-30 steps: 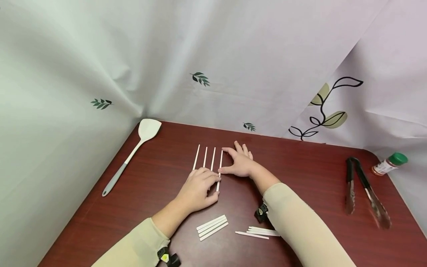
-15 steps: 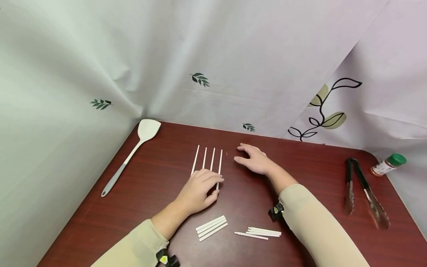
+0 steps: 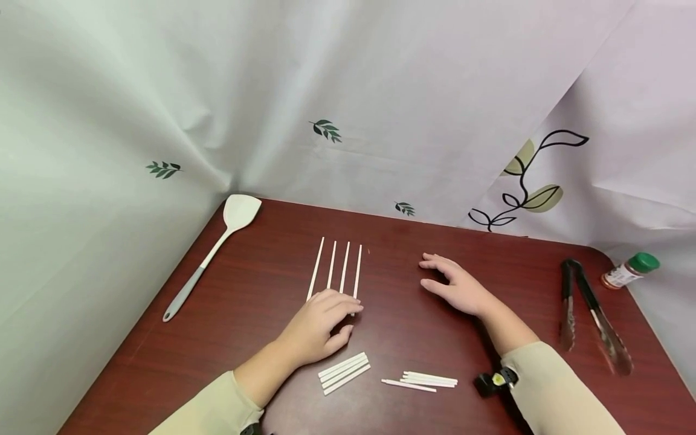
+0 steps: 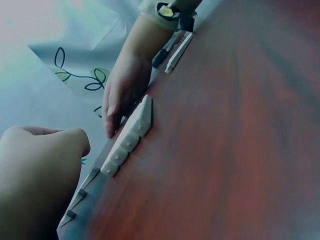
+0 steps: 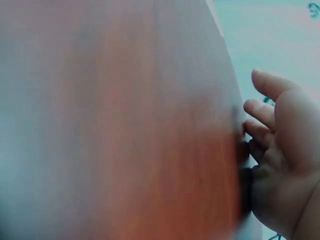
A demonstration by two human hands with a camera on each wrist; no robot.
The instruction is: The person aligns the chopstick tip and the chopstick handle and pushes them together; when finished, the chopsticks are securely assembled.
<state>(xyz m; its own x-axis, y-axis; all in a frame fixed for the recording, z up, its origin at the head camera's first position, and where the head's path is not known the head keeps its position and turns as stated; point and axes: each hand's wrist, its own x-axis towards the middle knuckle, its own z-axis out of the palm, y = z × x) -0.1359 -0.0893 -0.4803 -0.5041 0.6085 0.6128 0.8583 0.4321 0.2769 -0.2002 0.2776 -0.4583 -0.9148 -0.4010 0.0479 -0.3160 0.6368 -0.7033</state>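
Note:
Several thin white sticks (image 3: 345, 266) lie roughly parallel on the dark red table, pointing away from me. My left hand (image 3: 318, 323) hovers over or rests at their near ends, its fingers loosely bent and hiding those ends; whether it touches them I cannot tell. It grips nothing that I can see, and in the left wrist view the same hand (image 4: 40, 175) appears from the thumb side. Off to the right of the row, my right hand (image 3: 454, 284) has loosely spread fingers and holds nothing. The right wrist view shows that hand (image 5: 285, 135) with bare fingers.
Near me lies a tight set of white sticks (image 3: 341, 365), beside a looser group (image 3: 429, 379). A white spatula (image 3: 239, 211) lies at the left edge. Metal tongs (image 3: 598, 314) and a green-capped bottle (image 3: 622, 276) are at the right. Curtain-like cloth (image 3: 353, 163) borders the table.
My right hand has left the rightmost stick of the row and moved right. The left hand has drawn slightly towards me, showing more of the sticks. The row's sticks look unmoved.

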